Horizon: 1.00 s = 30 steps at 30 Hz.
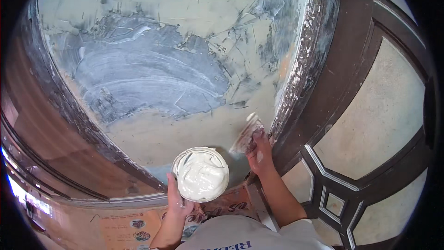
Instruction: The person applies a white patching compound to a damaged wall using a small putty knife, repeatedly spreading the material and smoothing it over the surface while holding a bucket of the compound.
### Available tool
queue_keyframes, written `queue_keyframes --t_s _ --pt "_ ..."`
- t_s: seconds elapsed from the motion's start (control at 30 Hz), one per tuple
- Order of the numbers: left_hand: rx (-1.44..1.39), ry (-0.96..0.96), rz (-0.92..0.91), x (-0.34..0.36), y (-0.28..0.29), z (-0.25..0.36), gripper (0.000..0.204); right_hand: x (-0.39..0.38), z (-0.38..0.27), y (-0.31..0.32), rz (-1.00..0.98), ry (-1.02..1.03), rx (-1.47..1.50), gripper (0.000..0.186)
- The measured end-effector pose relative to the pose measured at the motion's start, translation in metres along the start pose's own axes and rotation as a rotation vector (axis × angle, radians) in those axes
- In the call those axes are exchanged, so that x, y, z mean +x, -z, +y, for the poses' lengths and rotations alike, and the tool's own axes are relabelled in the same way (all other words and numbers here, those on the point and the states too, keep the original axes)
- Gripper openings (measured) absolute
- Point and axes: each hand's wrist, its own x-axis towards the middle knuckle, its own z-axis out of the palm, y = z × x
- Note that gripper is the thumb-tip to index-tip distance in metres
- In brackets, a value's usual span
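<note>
My left hand [178, 202] grips the side of a round tub [178, 159] with its thumb up along the rim. Thick white putty [206, 175] fills the tub and is swirled on top. To the right, my right hand [260, 152] is closed round a wide, flat putty knife [247, 133] smeared with putty. Its fingers carry white smears too. The knife is just in front of the lower right of a patchy panel [171, 134]; I cannot tell whether it touches. On the panel a grey-blue area [148, 74] shows curved white streaks.
A dark, paint-spattered frame [296, 83] borders the panel on the right. Beyond it stands dark panelling with pale inset panels [374, 106]. Brown glossy panels [69, 125] rise on the left. A printed orange sheet [127, 229] lies low, near my left forearm.
</note>
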Motion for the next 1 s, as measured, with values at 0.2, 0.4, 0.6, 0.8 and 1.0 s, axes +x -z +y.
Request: queue_keyframes --t_s 0.2,0.4,0.6,0.8,1.0 --pt "-0.038 -0.017 0.123 -0.006 0.000 -0.010 0.073 0.029 -0.010 -0.018 0.072 0.234 -0.690 0.028" --pt "-0.053 -0.082 0.142 -0.015 -0.004 -0.018 0.074 0.032 -0.007 0.001 0.276 0.305 -0.412 0.027" --pt "-0.051 -0.067 0.119 -0.012 -0.013 -0.033 0.076 0.039 -0.004 0.004 -0.054 0.458 -0.864 0.025" --pt "-0.076 -0.083 0.193 -0.008 -0.018 -0.049 0.077 0.052 -0.023 0.022 0.149 0.625 -0.974 0.031" --pt "-0.081 -0.069 0.212 -0.001 -0.012 -0.060 0.076 0.040 -0.033 0.032 0.079 0.679 -0.937 0.029"
